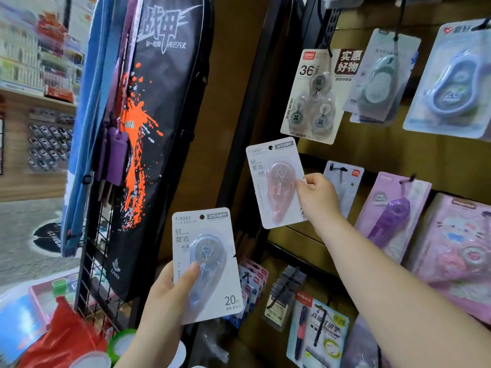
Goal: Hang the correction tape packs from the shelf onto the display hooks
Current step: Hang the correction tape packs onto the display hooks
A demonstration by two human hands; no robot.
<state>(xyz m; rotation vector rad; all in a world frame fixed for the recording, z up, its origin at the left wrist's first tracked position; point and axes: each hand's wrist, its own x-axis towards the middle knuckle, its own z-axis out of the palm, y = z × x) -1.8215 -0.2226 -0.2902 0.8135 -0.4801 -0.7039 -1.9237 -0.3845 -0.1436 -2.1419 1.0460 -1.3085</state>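
My left hand (170,293) grips a white correction tape pack with a grey-blue dispenser (210,266), held upright low in the middle. My right hand (318,197) pinches the right edge of a second white pack with a pink dispenser (276,184), raised in front of the display's black upright post. Just right of that hand a black display hook (338,170) sticks out, carrying a pale pack. The pink pack's hang hole sits to the left of that hook, apart from it.
Other carded packs hang on hooks: a three-piece value pack (316,99), blue-grey dispensers (382,75), a purple pack (393,216) and a pink cartoon pack (457,248). A black racket bag (159,107) hangs on a wire grid at left. Pens hang below.
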